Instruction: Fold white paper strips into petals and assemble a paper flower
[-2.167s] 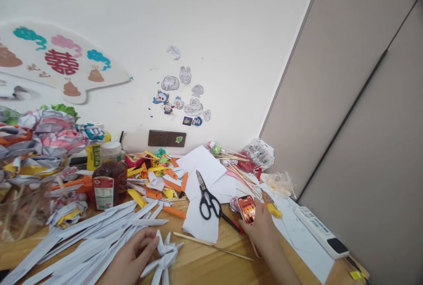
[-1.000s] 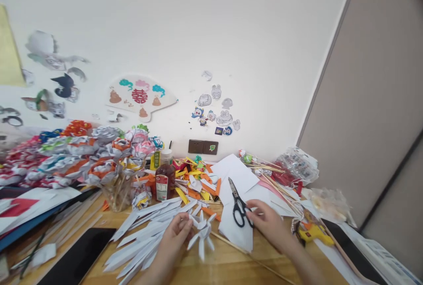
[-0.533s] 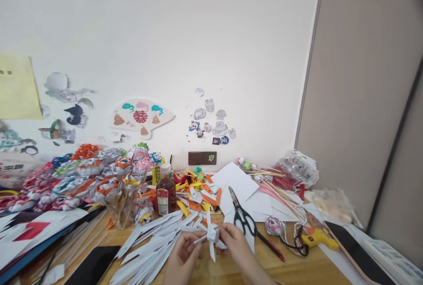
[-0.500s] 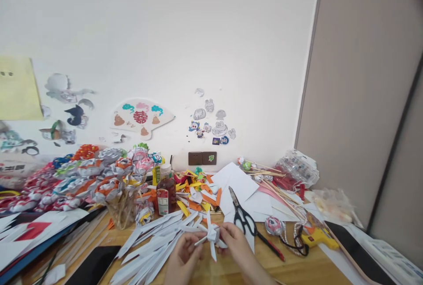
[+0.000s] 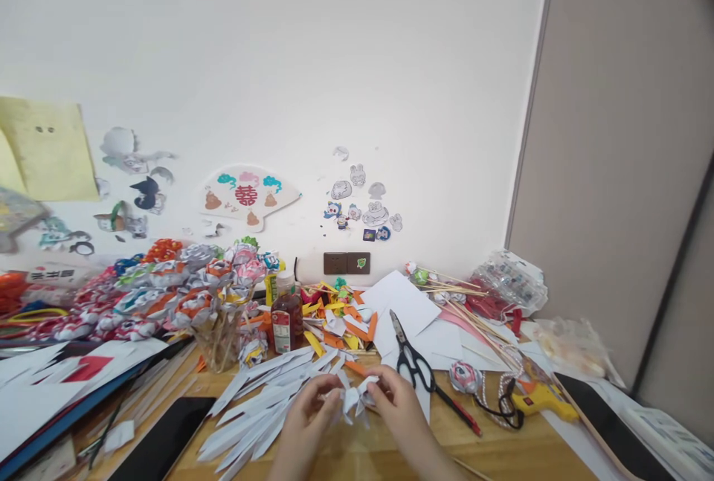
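Note:
Between my two hands is a small folded white paper piece (image 5: 352,401) made of strips, with ends sticking out. My left hand (image 5: 313,412) pinches its left side, thumb and fingers closed on the paper. On the other side my right hand (image 5: 397,401) grips the paper's right edge between thumb and forefinger. A fan of loose white paper strips (image 5: 262,407) lies just left of my left hand. Black-handled scissors (image 5: 413,362) rest beyond my right hand, and a red-and-black pen (image 5: 457,412) lies beside them.
Paper flowers on sticks (image 5: 190,302) crowd the left back, by a sauce bottle (image 5: 285,317). Orange and yellow folded scraps (image 5: 346,317) lie behind. A yellow glue gun (image 5: 544,401) and a phone (image 5: 608,429) are at right; a black phone (image 5: 164,440) sits front left.
My hands have turned the white paper piece, so its long arms no longer point up and down. The view has shifted slightly, moving the background to the right.

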A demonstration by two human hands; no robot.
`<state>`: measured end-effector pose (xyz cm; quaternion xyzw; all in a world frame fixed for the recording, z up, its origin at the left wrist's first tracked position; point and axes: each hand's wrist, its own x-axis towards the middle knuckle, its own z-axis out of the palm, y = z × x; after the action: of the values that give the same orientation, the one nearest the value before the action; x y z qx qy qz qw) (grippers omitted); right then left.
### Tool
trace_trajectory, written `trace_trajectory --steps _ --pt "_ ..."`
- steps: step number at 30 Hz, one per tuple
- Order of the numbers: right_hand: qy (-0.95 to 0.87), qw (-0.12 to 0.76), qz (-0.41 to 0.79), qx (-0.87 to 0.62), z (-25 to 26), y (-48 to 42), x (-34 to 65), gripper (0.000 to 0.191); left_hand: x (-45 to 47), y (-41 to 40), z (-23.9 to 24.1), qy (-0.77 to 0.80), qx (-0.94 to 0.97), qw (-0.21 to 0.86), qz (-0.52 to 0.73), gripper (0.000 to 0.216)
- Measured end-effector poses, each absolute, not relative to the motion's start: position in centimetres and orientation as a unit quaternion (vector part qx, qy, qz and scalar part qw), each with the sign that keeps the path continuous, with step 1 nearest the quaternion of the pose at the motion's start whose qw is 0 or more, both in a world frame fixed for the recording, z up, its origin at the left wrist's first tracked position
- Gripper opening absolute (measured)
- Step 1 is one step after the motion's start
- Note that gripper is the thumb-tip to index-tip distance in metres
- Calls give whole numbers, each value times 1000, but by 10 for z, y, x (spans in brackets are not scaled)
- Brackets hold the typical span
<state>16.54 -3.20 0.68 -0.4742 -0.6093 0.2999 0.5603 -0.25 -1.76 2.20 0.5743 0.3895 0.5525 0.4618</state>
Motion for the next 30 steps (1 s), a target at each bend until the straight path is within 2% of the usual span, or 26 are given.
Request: trace_trajectory --steps 8,17,24,30 --pt "-623 556 269 -480 13 -39 161 23 7 -24 19 351 541 529 551 36" --pt "-671 565 154 -456 21 -42 165 23 1 -29 23 351 560 513 547 39" --pt "-688 544 202 -435 26 -47 158 16 10 -36 25 363 653 472 468 25" --pt "-640 535 262 -486 23 -48 151 11 7 -27 15 406 676 424 446 21"
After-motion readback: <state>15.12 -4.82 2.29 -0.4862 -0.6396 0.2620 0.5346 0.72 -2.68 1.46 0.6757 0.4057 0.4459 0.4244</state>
